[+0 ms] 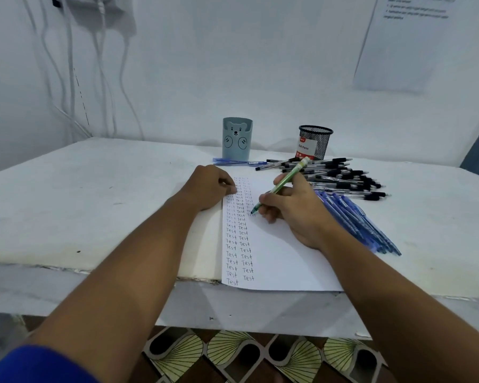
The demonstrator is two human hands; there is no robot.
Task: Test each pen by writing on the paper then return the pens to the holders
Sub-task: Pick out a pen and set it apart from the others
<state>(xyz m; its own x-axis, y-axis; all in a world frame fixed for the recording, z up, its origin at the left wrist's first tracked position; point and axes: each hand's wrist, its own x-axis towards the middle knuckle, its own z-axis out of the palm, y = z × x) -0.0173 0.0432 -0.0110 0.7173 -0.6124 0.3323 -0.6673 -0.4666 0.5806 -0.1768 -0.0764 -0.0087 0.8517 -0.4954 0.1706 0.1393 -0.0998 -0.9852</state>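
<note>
Two hands work over the paper (277, 252), whose near edge overhangs the surface (94, 205); if the left hand (208, 186), fingers curled and pressing on the sheet's left margin, lets up, the sheet could slide off. The right hand (291, 208) pinches a green pen (281, 186), tip on a "Test" row. Beside it blue pens (354, 219) lie near the edge, and a nudge may roll them. Farther back, black pens (338, 175) sprawl before the bear holder (237, 139) and mesh holder (315, 145), inviting mix-ups.

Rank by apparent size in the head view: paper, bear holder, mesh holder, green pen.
1. paper, largest by far
2. bear holder
3. mesh holder, slightly smaller; both stand equally far back
4. green pen, long but thinnest; nearer, gripped by the right hand
</note>
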